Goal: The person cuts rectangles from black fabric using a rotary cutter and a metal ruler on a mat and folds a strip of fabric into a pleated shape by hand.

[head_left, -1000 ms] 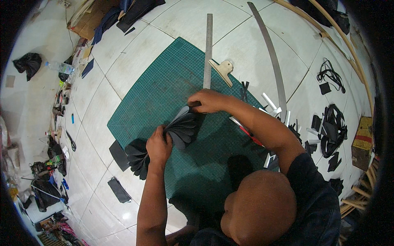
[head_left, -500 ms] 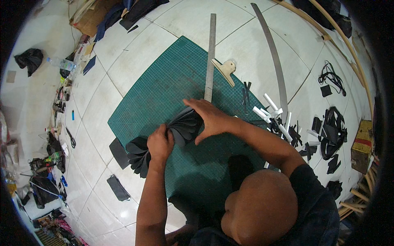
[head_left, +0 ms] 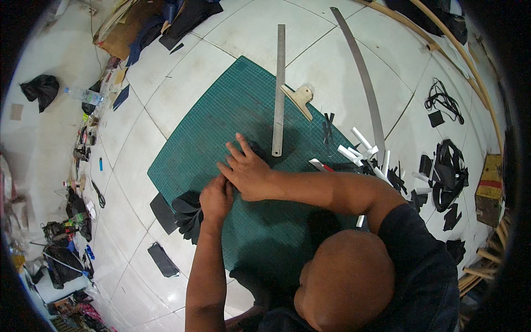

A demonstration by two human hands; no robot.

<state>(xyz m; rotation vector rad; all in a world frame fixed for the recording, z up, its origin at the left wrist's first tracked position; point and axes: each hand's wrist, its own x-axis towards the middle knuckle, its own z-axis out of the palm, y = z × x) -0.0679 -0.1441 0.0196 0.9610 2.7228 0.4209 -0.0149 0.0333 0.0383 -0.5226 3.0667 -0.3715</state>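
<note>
A bundle of black sheet strips (head_left: 188,214), fanned out like petals, is pinched at its middle by my left hand (head_left: 215,199) over the left part of the green cutting mat (head_left: 215,105). My right hand (head_left: 249,172) lies over the bundle's other end with its fingers spread, hiding most of that end. Both hands touch near the thumbs. A short metal ruler (head_left: 279,83) lies beyond my right hand, with a large flat metal clip (head_left: 299,100) against it. Beside my right forearm lies a cutter knife (head_left: 321,165) with red on it.
White tubes (head_left: 362,138) and black scraps (head_left: 397,180) lie heaped at the mat's right edge. A long metal ruler (head_left: 362,72) is on the tiles. Scissors (head_left: 98,195) and a black folded piece (head_left: 162,260) lie left. Clutter lines the left wall; canes (head_left: 459,44) stand right.
My right hand has moved left and down onto the fanned strips, covering the petals that showed before. My left hand keeps its grip. The ruler's near end and the knife now show.
</note>
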